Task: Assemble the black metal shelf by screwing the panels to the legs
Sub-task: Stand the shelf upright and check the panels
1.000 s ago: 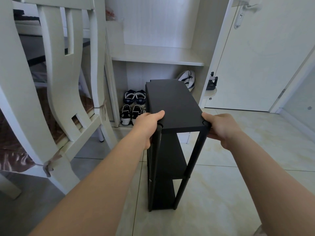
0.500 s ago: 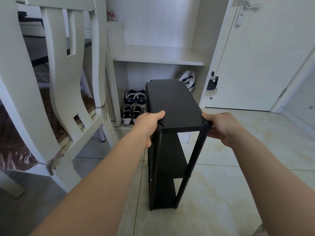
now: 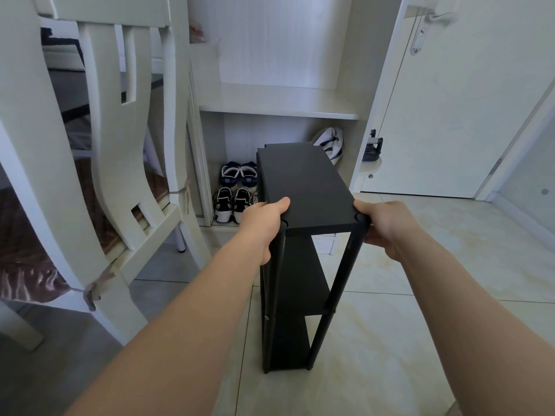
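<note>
While stood upright on the tiled floor (image 3: pixel 390 340), the black shelf (image 3: pixel 303 187) is gripped at its near top corners, left hand (image 3: pixel 264 225) curled round one leg, right hand (image 3: pixel 383 225) round the other.

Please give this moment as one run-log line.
black shelf: upright, three tiers fitted | left hand: grips its near left corner | right hand: grips its near right corner

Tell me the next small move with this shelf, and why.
Probably rock the black shelf gently to check it stands firm. All three panels look seated on the legs, it stands upright on the tiled floor, and the left hand and right hand each grip a near top corner.
</note>
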